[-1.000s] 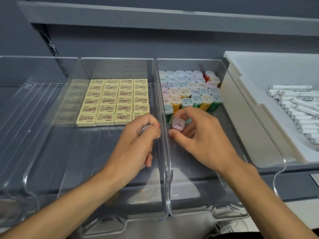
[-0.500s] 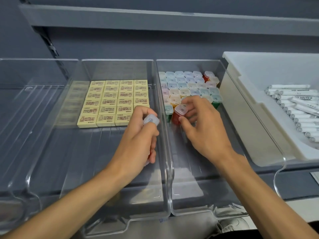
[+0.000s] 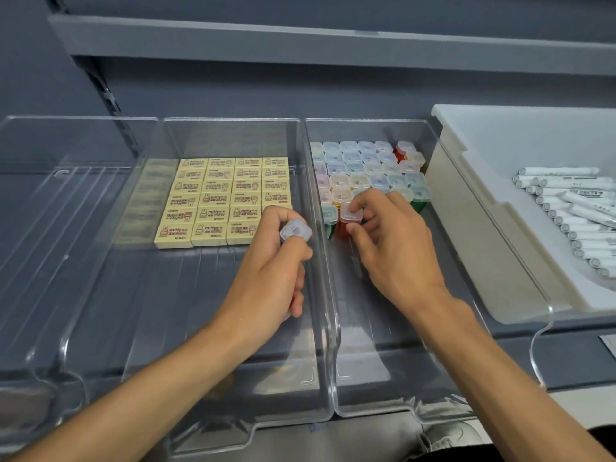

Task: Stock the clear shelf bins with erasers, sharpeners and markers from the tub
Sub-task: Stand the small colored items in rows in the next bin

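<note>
Both bare forearms rise from the lower edge and lean in toward the divider (image 3: 328,328). The left hand (image 3: 273,265) sits just left of it, fingers curled into a loose fist, with thumb and forefinger pinching a sharpener (image 3: 296,230) at the top. The right hand (image 3: 396,248) lies just right of the divider, back up, thumb and forefinger pinching a second sharpener (image 3: 350,215), the other fingers bent forward.

A stationery shop is being shown here, pretty clearly. Identical erasers (image 3: 220,198) and sharpeners (image 3: 363,168) are being displayed in rows in clear bins (image 3: 160,295) on grey slotted shelving (image 3: 333,45).
</note>
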`<action>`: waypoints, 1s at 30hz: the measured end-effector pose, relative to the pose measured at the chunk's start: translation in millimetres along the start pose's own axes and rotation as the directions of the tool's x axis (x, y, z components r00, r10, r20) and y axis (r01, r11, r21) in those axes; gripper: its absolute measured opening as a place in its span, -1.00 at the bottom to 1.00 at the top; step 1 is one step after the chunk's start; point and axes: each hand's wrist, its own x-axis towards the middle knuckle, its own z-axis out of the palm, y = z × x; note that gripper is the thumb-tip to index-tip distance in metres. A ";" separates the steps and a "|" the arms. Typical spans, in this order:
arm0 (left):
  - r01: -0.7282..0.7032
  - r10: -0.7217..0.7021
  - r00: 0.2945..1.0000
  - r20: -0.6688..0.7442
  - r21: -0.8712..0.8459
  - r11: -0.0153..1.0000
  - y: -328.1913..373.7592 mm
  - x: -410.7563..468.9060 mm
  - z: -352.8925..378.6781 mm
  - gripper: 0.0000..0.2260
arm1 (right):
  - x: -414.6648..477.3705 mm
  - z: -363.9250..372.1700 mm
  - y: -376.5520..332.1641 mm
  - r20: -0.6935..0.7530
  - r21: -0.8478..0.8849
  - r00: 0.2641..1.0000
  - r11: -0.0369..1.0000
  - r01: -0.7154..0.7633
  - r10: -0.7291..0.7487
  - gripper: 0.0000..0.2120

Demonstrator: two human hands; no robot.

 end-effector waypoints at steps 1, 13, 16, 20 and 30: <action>-0.001 0.001 1.000 -0.005 0.005 1.000 0.0 0.2 -0.6 -0.88 | -0.5 -0.3 0.7 0.002 -0.004 1.000 1.000 -0.002 0.002 -0.84; -0.047 0.047 0.999 0.010 0.019 0.999 3.7 0.9 -3.1 -0.82 | 0.3 1.7 -1.9 -0.041 0.082 0.998 0.995 -0.053 0.057 -0.78; -0.092 0.091 0.996 0.026 0.052 0.994 3.7 1.9 -4.4 -0.83 | -0.4 -2.9 -3.5 -0.042 0.084 0.996 0.994 -0.077 0.081 -0.76; -0.326 0.320 0.945 0.065 0.196 0.925 -2.0 5.0 -8.8 -0.96 | -1.0 -13.3 -13.0 -0.061 0.133 0.994 0.988 -0.080 0.088 -0.80; -0.534 0.497 0.840 0.217 0.490 0.689 5.9 -1.9 -10.8 -0.80 | -23.4 -42.1 -46.8 0.131 0.689 0.988 0.724 -0.035 -0.077 -0.80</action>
